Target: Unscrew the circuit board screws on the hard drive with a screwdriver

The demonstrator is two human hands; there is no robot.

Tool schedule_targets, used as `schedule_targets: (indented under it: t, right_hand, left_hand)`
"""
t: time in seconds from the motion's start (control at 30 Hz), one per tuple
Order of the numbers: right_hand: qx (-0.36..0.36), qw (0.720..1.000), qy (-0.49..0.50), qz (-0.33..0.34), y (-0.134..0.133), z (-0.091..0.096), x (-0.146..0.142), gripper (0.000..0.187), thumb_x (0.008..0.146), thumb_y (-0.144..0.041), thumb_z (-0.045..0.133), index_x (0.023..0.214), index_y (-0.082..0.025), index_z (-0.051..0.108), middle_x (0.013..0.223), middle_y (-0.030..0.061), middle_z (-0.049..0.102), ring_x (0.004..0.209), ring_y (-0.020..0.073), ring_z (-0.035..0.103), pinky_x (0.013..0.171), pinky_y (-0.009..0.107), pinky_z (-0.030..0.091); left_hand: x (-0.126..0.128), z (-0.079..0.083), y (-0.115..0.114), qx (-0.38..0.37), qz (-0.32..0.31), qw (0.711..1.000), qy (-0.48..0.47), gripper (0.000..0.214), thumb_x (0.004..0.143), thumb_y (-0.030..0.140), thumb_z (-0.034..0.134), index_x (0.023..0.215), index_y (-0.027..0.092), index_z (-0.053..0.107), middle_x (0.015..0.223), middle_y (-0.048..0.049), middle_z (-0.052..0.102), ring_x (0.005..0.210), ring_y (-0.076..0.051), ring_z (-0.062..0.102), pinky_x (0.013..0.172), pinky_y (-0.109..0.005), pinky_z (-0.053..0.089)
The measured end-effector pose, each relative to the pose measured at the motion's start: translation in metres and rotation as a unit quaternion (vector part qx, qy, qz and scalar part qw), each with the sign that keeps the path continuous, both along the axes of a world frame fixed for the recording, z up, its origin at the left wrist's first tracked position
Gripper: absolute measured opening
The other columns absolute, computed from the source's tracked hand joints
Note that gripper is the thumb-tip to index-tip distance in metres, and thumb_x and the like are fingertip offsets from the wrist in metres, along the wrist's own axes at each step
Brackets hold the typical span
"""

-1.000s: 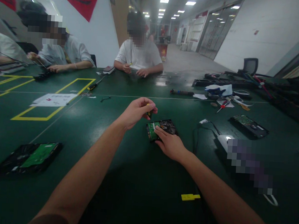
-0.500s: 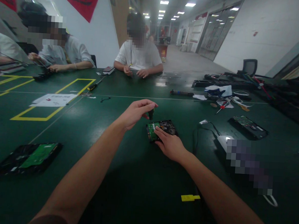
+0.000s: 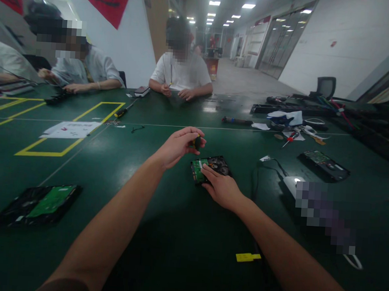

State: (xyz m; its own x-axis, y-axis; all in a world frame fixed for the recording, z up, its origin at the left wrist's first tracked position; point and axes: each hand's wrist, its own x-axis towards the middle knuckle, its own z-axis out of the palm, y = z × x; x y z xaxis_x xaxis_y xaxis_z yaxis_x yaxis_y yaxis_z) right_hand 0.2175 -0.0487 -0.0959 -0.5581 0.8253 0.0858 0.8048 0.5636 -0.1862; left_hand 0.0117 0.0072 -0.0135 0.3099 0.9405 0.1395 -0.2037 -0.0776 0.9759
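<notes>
A small hard drive (image 3: 217, 164) with a green circuit board lies on the green table (image 3: 182, 232) in front of me. My right hand (image 3: 221, 189) rests on its near edge, fingers laid flat and holding it down. My left hand (image 3: 178, 145) hovers just left of and above the drive, fingers pinched round the black and yellow handle of a small screwdriver (image 3: 197, 142) that points down toward the board.
Another drive (image 3: 37, 204) lies near left, a third (image 3: 323, 163) at right. A white device with a black cable (image 3: 289, 180) sits right of my hand. A yellow tag (image 3: 247, 256) lies near. Two people sit across the table; tools and paper (image 3: 70, 129) are scattered.
My left hand has turned the screwdriver handle between its fingers and stayed in place. My right hand has not moved off the drive.
</notes>
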Motion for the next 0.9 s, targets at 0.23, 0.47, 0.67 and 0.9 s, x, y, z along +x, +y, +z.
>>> schedule_targets:
  t: [0.23,0.47,0.67,0.9]
  right_hand:
    - [-0.003,1.0,0.008,0.006,0.0008,-0.0008,0.0006,0.054,0.098,-0.037,0.045,0.151,-0.024,0.041,0.162,0.0017,0.031,0.118,0.03,0.063,0.091,0.045,0.055]
    - [-0.002,1.0,-0.004,0.0,-0.0002,0.0005,0.0002,0.054,0.098,-0.037,0.045,0.151,-0.026,0.041,0.162,0.0027,0.033,0.115,0.0303,0.064,0.089,0.046,0.055]
    - [-0.004,1.0,0.01,0.0,0.0002,-0.002,0.0007,0.055,0.098,-0.038,0.046,0.151,-0.027,0.04,0.162,0.0033,0.032,0.118,0.03,0.063,0.092,0.046,0.054]
    - [-0.008,1.0,0.0,-0.002,0.0001,-0.0001,0.0002,0.054,0.098,-0.038,0.045,0.15,-0.026,0.041,0.162,0.0024,0.033,0.117,0.03,0.064,0.09,0.045,0.055]
  left_hand:
    - [-0.0023,-0.0021,-0.0005,0.063,0.035,0.993,0.091,0.022,0.085,0.041,0.069,0.089,0.019,0.073,0.096,-0.0062,0.068,0.077,-0.013,0.058,0.059,-0.023,0.042]
    - [-0.0027,0.0015,-0.0033,0.067,0.008,0.993,0.095,0.026,0.085,0.04,0.07,0.102,0.02,0.074,0.098,-0.0076,0.068,0.082,-0.016,0.06,0.057,-0.024,0.043]
    - [-0.0019,0.0026,-0.0053,0.014,-0.014,0.999,0.025,0.023,0.084,0.034,0.071,0.099,0.018,0.064,0.107,-0.0106,0.07,0.094,-0.021,0.067,0.059,-0.025,0.047]
    - [-0.003,0.003,-0.0038,0.022,-0.001,0.998,0.06,0.014,0.084,0.03,0.067,0.088,0.017,0.072,0.098,-0.0078,0.07,0.084,-0.016,0.062,0.063,-0.026,0.047]
